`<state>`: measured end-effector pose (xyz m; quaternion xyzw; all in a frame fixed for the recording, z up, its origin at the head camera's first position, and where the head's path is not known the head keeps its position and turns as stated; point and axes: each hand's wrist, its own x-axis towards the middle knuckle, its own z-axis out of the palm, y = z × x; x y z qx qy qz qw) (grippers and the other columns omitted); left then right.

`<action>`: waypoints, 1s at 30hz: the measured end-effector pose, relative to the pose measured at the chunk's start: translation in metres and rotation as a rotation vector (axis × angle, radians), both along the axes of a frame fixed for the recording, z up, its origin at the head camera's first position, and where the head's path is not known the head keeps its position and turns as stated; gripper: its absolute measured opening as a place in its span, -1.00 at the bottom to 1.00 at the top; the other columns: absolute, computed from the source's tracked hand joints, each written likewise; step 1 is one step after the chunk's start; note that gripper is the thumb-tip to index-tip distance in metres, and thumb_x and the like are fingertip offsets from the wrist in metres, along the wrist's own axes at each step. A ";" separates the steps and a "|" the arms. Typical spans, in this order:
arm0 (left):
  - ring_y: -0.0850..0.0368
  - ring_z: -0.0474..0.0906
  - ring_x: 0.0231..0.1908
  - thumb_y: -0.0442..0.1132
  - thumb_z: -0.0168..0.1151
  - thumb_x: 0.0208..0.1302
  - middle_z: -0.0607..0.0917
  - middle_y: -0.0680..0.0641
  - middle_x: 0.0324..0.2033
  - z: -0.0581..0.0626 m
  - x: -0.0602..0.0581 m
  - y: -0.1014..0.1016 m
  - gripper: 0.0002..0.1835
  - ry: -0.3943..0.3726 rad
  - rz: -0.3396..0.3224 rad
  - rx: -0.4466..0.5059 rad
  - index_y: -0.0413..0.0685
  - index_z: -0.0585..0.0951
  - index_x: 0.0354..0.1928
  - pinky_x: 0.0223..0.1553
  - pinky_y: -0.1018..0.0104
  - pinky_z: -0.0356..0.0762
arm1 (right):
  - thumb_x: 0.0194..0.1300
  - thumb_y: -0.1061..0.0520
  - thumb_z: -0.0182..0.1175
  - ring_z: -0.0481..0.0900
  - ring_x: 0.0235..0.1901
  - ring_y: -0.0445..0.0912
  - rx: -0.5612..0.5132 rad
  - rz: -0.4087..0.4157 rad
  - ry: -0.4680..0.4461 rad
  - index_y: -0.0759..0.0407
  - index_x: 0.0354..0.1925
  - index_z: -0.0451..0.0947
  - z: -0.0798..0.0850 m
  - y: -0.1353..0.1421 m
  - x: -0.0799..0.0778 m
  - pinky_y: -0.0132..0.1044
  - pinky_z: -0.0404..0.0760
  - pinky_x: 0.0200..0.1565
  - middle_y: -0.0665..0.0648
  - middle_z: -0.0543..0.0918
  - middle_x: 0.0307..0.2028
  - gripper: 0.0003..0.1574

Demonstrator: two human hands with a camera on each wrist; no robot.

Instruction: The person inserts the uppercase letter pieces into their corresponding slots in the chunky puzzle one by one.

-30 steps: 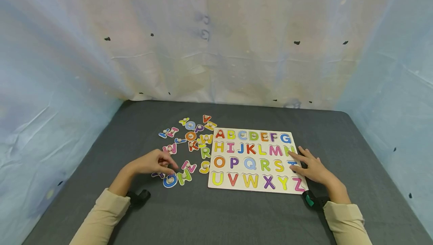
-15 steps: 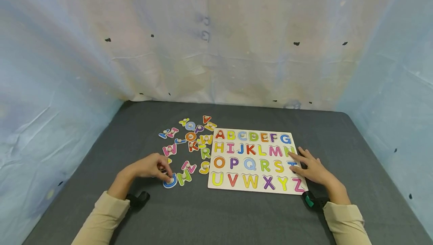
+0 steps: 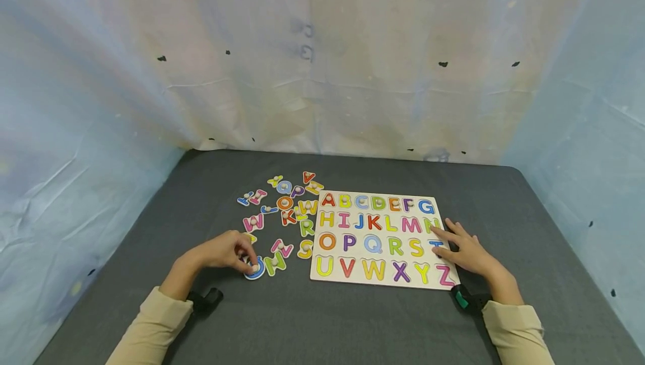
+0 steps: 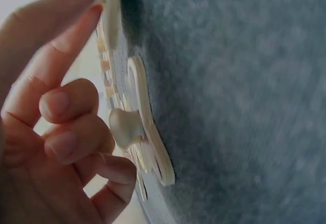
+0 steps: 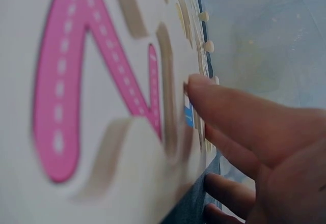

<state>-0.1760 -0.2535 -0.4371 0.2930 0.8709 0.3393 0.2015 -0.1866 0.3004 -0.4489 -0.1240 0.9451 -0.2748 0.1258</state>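
Note:
In the head view my left hand [image 3: 227, 250] pinches the wooden knob of a blue letter piece [image 3: 257, 271] between thumb and finger. Whether that piece is off the cloth I cannot tell. The left wrist view has the pinched piece [image 4: 113, 15] at its top edge, with another knobbed piece [image 4: 147, 122] below it. My right hand [image 3: 468, 250] rests with extended fingers on the right side of the white alphabet board [image 3: 360, 282], partly covering the N and T spaces. A pink Z [image 5: 58, 81] shows large in the right wrist view.
Several loose letter pieces lie left of the board, among them a green M or W [image 3: 274, 263], a pink Z or N [image 3: 281, 248] and a yellow S [image 3: 304, 249]. Knobbed pieces A [image 3: 328, 200] to F fill the board's top row. Grey cloth [image 3: 332, 326] covers the table.
My left hand has come down onto the blue letter piece and now pinches its knob. The right hand has stayed on the board.

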 end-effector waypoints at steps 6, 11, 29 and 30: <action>0.45 0.26 -0.55 -0.17 0.45 0.06 0.50 -0.15 -0.56 0.004 -0.004 0.001 -0.89 0.000 0.029 0.016 -0.03 0.75 -0.41 -0.52 0.54 0.27 | 0.24 -0.16 0.23 -0.20 0.41 0.53 0.002 0.004 -0.003 0.25 0.37 0.26 0.000 0.000 0.000 0.55 -0.26 0.23 0.59 -0.03 0.42 -0.12; 0.42 0.24 -0.53 -0.17 0.43 0.10 0.50 -0.16 -0.52 0.012 -0.012 0.004 -0.91 0.072 0.057 0.056 -0.01 0.73 -0.39 -0.49 0.49 0.30 | 0.25 -0.16 0.23 -0.20 0.41 0.53 0.003 0.003 -0.003 0.24 0.37 0.26 0.001 0.000 0.000 0.55 -0.25 0.23 0.59 -0.02 0.42 -0.12; 0.33 0.28 -0.54 -0.17 0.39 0.14 0.52 0.03 -0.53 0.020 -0.036 0.026 -0.93 0.173 0.144 -0.018 0.03 0.73 -0.34 -0.49 0.46 0.31 | 0.26 -0.15 0.22 -0.21 0.41 0.53 0.001 0.005 -0.013 0.23 0.38 0.25 0.001 0.000 0.000 0.55 -0.26 0.23 0.58 -0.04 0.42 -0.12; 0.33 0.28 -0.54 -0.18 0.39 0.14 0.50 0.03 -0.54 0.020 -0.039 0.026 -0.93 0.171 0.141 -0.032 0.01 0.73 -0.35 -0.50 0.46 0.29 | 0.26 -0.16 0.22 -0.21 0.41 0.53 0.003 0.006 -0.012 0.23 0.38 0.25 0.001 0.001 -0.001 0.55 -0.26 0.23 0.58 -0.04 0.42 -0.12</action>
